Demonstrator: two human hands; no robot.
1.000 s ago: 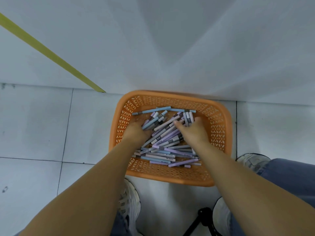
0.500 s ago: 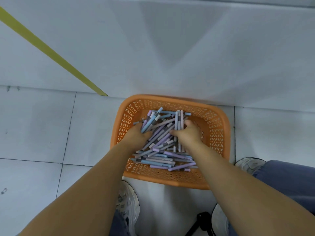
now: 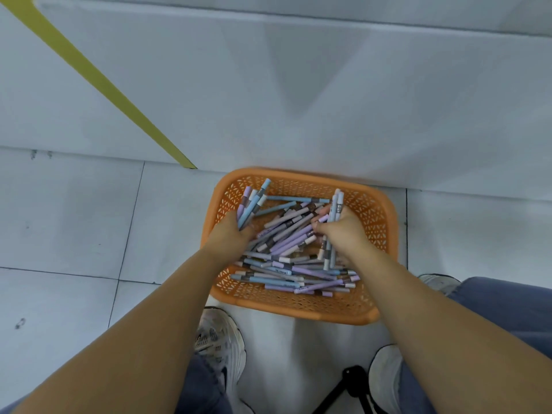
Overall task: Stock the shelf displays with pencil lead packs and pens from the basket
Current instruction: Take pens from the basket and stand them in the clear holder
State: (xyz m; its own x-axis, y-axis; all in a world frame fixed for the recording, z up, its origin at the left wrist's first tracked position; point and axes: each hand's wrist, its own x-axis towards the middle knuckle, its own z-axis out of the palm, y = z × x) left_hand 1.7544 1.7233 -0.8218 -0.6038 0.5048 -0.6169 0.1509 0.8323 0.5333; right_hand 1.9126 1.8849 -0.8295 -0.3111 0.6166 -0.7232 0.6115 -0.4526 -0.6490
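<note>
1. Basket (image 3: 298, 309): orange plastic with lattice walls. It stands on the grey tiled floor (image 3: 74, 219), against a white panel (image 3: 298, 85) and just ahead of the person's feet.
2. Loose pens (image 3: 286, 273): a criss-cross pile in lilac, pale blue and grey fills the basket's bottom. Some barrels carry small dark print, too small to read.
3. Left hand (image 3: 230, 234): inside the basket at its left wall, fingers curled round a left bundle of pens (image 3: 254, 201). The pen ends fan out towards the far rim.
4. Right hand (image 3: 343, 231): over the basket's right half, fingers wrapped round a right bundle of pens (image 3: 336, 204), which is pale and points away from the person.
5. Surroundings: a yellow strip (image 3: 89, 73) runs diagonally across the panel. White trainers (image 3: 221, 339) and blue jeans (image 3: 507, 309) are below, with a black stand leg (image 3: 349, 380) between the feet.
</note>
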